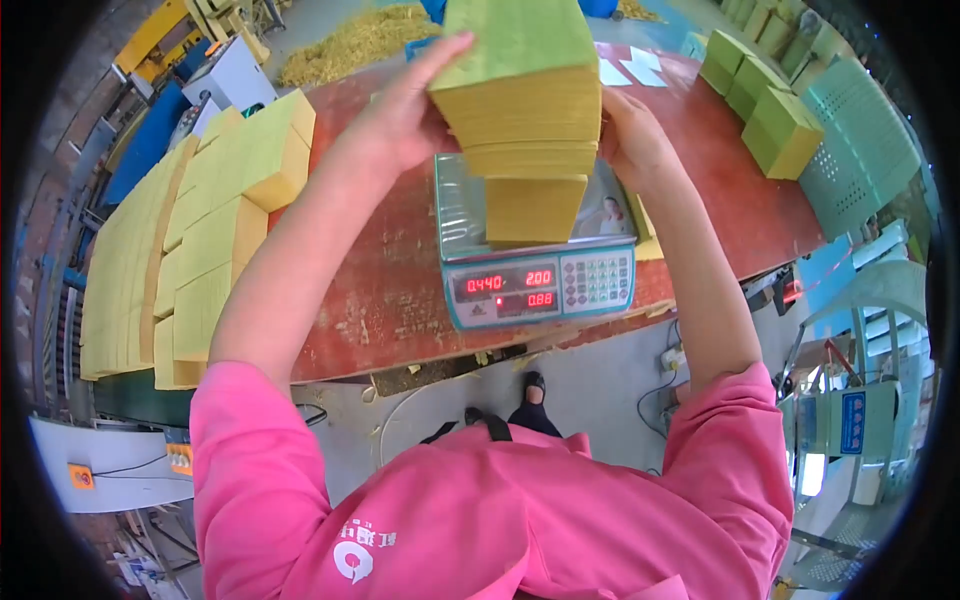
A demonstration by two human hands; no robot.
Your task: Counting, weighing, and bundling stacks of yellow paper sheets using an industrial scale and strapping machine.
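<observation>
Between my two hands is a thick stack of yellow paper sheets (525, 95), raised close to the camera with its greenish-yellow top tilted toward me. My left hand (410, 115) presses on its left side, the thumb near the upper edge. On the opposite side my right hand (632, 140) grips it, its fingers partly hidden behind the stack. Under it, a smaller yellow paper block (535, 212) shows on the clear-covered pan of a digital scale (540, 285). Whether the two stacks touch cannot be told. Red digits glow on the scale's front panel, beside a keypad.
Rows of yellow paper blocks (215, 245) cover the left of the red worn table (360, 290). More paper blocks (780, 130) line its right edge, near a pale green perforated chair (862, 140). White papers (635, 68) lie at the far side. Yellow scraps (350, 45) heap on the floor beyond.
</observation>
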